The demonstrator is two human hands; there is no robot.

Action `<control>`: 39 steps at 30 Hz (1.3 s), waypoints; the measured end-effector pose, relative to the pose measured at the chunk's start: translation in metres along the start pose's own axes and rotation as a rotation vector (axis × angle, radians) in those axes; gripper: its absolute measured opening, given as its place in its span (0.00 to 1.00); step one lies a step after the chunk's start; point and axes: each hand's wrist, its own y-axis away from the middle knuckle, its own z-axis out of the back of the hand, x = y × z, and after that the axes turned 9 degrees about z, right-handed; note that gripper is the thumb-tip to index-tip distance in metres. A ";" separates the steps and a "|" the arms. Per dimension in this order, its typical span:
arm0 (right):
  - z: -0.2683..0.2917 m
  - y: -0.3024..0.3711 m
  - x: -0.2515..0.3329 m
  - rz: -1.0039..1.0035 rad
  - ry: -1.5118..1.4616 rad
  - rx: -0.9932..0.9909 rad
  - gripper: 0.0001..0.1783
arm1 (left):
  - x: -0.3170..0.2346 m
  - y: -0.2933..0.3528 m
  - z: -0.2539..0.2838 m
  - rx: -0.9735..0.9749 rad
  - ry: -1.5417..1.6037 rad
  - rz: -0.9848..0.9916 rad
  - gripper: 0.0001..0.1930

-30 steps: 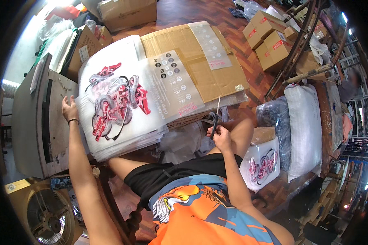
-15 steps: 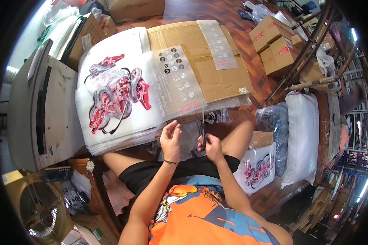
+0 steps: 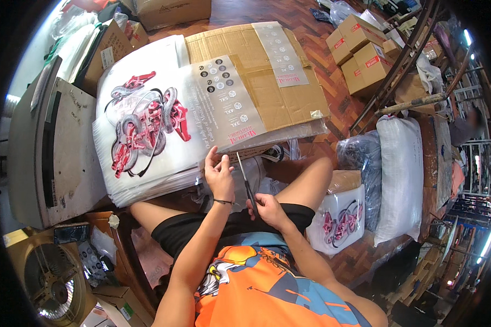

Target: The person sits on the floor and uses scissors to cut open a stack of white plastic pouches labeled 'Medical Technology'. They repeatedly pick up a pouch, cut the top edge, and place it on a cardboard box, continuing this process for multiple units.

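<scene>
My right hand (image 3: 268, 210) is closed around a slim black-handled tool with a long silver blade (image 3: 244, 173). The blade points up and away, toward the near edge of a printed pile; its exact kind is hard to make out. My left hand (image 3: 220, 182) holds nothing, its fingers apart and slightly curled, just in front of that edge. The stack of clear plastic sheets (image 3: 193, 144) bears red and grey pictures. On it lies a grey printed strip (image 3: 232, 117), overlapping a flat brown cardboard piece (image 3: 278, 106). A second grey strip (image 3: 282, 54) lies on the cardboard's far right.
A grey metal cabinet (image 3: 73, 147) stands at the left, with a fan (image 3: 52, 278) nearer me. To the right are a long white sack (image 3: 401, 180), a dark plastic-wrapped bundle (image 3: 363, 158) and a printed package (image 3: 341, 223). Taped boxes (image 3: 365, 68) sit at the far right.
The tool's blade has tilted left, and my right hand has moved slightly left and toward me. My left hand has shifted left and a little away, its fingers more spread. The view has shifted slightly.
</scene>
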 end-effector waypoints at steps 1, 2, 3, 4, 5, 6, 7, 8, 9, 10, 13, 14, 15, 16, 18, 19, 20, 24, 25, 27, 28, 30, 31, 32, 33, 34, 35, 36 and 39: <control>0.001 -0.001 -0.001 -0.003 -0.005 -0.001 0.10 | -0.001 0.001 -0.003 -0.006 0.029 0.008 0.26; 0.000 -0.002 -0.003 -0.007 -0.011 0.001 0.10 | -0.002 0.003 -0.004 -0.017 0.057 0.015 0.27; 0.000 -0.003 -0.004 -0.012 -0.017 0.004 0.10 | -0.003 0.004 -0.004 -0.027 0.086 0.023 0.28; -0.001 -0.003 -0.006 -0.016 -0.014 0.008 0.10 | -0.004 0.004 -0.004 -0.035 0.064 0.025 0.29; 0.000 -0.003 -0.005 -0.020 -0.010 0.011 0.09 | -0.007 0.005 -0.006 -0.042 0.043 0.029 0.30; 0.001 -0.003 -0.005 -0.024 -0.005 0.014 0.09 | -0.010 0.006 -0.007 -0.048 0.022 0.033 0.31; 0.001 -0.002 -0.005 -0.010 -0.023 0.007 0.09 | -0.012 0.008 -0.009 -0.024 0.055 0.037 0.31; 0.001 -0.002 -0.005 0.005 -0.044 0.000 0.09 | -0.020 0.013 -0.013 0.000 0.085 0.039 0.31; 0.000 -0.001 -0.005 0.021 -0.064 -0.008 0.09 | -0.025 0.015 -0.015 0.024 0.114 0.042 0.31; 0.001 -0.002 -0.004 0.037 -0.032 0.001 0.09 | -0.024 0.011 -0.017 0.052 0.119 0.058 0.28; 0.001 -0.003 0.006 0.075 0.038 0.038 0.10 | -0.016 -0.014 -0.014 0.070 0.117 0.064 0.21; 0.002 -0.005 0.008 0.086 0.044 0.043 0.11 | -0.015 -0.023 -0.015 0.050 0.103 0.043 0.19; 0.003 -0.007 0.009 0.097 0.051 0.048 0.12 | -0.013 -0.029 -0.016 0.029 0.089 0.022 0.16; 0.003 -0.009 0.011 0.090 0.059 0.062 0.12 | -0.009 -0.032 -0.015 -0.035 0.142 0.027 0.12; 0.005 -0.011 0.016 0.073 0.075 0.076 0.13 | -0.003 -0.035 -0.009 -0.049 0.106 -0.027 0.12; 0.004 -0.010 0.018 0.062 0.055 0.071 0.13 | 0.000 -0.035 -0.004 -0.057 0.089 -0.054 0.11; 0.002 -0.009 0.021 0.052 0.032 0.062 0.13 | -0.001 -0.031 0.000 -0.030 0.103 -0.070 0.11; -0.005 -0.007 0.019 0.012 -0.005 0.071 0.14 | -0.001 -0.017 0.010 -0.034 -0.037 -0.076 0.10; -0.007 -0.008 0.018 0.018 0.028 0.064 0.14 | 0.001 -0.016 0.011 -0.030 -0.040 -0.078 0.10; -0.010 -0.009 0.017 0.032 0.099 0.059 0.14 | 0.006 -0.017 0.013 -0.029 -0.041 -0.087 0.10; -0.012 -0.007 0.017 0.031 0.075 0.036 0.14 | 0.009 -0.018 0.013 -0.059 0.012 -0.067 0.11; -0.016 -0.002 0.018 0.034 0.028 -0.018 0.15 | 0.009 -0.021 0.015 -0.042 0.015 -0.054 0.12; -0.016 0.002 0.018 0.016 0.037 -0.019 0.16 | 0.009 -0.022 0.016 -0.033 0.016 -0.048 0.13; -0.015 0.005 0.018 -0.002 0.046 -0.022 0.16 | 0.006 -0.021 0.014 -0.033 -0.001 -0.051 0.14; -0.015 0.007 0.018 -0.020 0.054 -0.024 0.16 | 0.003 -0.020 0.013 -0.032 -0.019 -0.055 0.14; -0.015 0.006 0.018 0.002 0.097 -0.017 0.17 | 0.001 -0.019 0.012 -0.031 -0.036 -0.058 0.14; -0.015 0.005 0.019 0.023 0.140 -0.010 0.17 | 0.001 -0.017 0.011 -0.037 -0.019 -0.061 0.13; -0.015 0.005 0.018 0.043 0.183 -0.004 0.17 | 0.001 -0.016 0.009 -0.044 -0.002 -0.063 0.12; -0.018 0.004 0.013 0.047 0.150 -0.026 0.17 | 0.002 -0.016 0.010 -0.039 0.002 -0.056 0.10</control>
